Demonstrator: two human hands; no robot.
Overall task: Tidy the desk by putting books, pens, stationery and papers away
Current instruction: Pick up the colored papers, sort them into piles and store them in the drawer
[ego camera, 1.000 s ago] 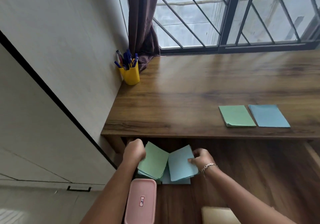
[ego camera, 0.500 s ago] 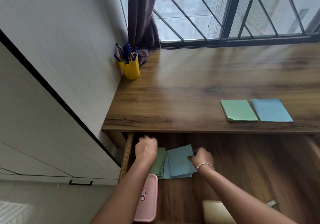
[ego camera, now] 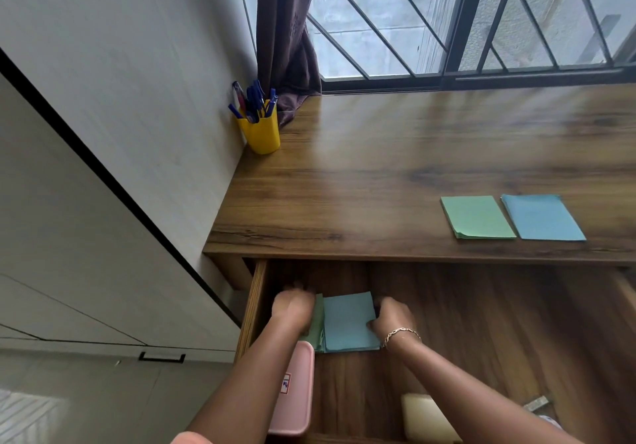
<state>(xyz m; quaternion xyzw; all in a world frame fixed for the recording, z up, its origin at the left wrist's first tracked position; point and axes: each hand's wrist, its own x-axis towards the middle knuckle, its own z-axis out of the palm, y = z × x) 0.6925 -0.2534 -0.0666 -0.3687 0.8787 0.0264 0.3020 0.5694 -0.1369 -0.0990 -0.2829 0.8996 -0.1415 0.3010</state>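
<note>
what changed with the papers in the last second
The green papers and blue papers went from tilted up to lying flat, deeper in the drawer, left hand and right hand still at their edges. Green stack, blue stack, pen cup and pink case stayed put.

- In your drawer [ego camera: 499,323], the floor right of the papers [ego camera: 347,323] is bare.
- Toward you, pink case [ego camera: 292,388] and cream box [ego camera: 426,416] block the front.
- The surface [ego camera: 378,185] is open between cup [ego camera: 261,130] and stacks [ego camera: 476,218].

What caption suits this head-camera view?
Left hand and right hand hold blue and green papers in the drawer; green stack and blue stack lie on the desk.
</note>
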